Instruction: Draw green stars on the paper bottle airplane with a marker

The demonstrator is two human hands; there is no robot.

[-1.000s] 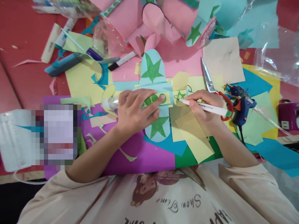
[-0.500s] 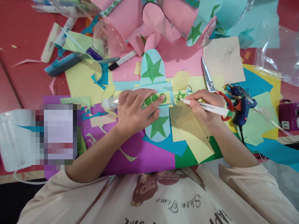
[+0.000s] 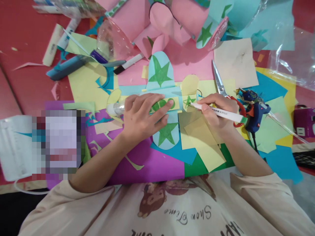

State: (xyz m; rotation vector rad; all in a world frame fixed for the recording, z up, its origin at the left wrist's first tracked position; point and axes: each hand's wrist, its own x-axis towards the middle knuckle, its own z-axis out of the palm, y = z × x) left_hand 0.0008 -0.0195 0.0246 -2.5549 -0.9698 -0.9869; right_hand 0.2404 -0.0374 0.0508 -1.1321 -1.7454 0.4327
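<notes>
Red surface, v. cluttered: purple sheet nr the wearer, yellow/green/blue paper offcuts about, pink card pcs up top, crinkly clear plastic bag far R. Dk-blue glue gun just R of the scissors, steel blades, red-orange handles. Little of the rm shows.

Model sits mid-surface, betw. both hands: lt-blue card wings, rounded ends, each w/ a green star; yellow strip w/ green circles across the middle; shiny clear plastic w/ whitish cap poking out L. L hand lies palm-down over it; can't tell if its grip is clasping or only pressing. R hand has its grip pinched round a white marker, smooth barrel lettered ACRYLIC, tip at the outlined green star on a small yellow tab.

Vs. earlier frame: marker tilts a bit diff., rear end farther R. L hand & model unmoved. Blue sheet lower R has shifted, end now short of frame edge; blk mesh item shows beside it.
</notes>
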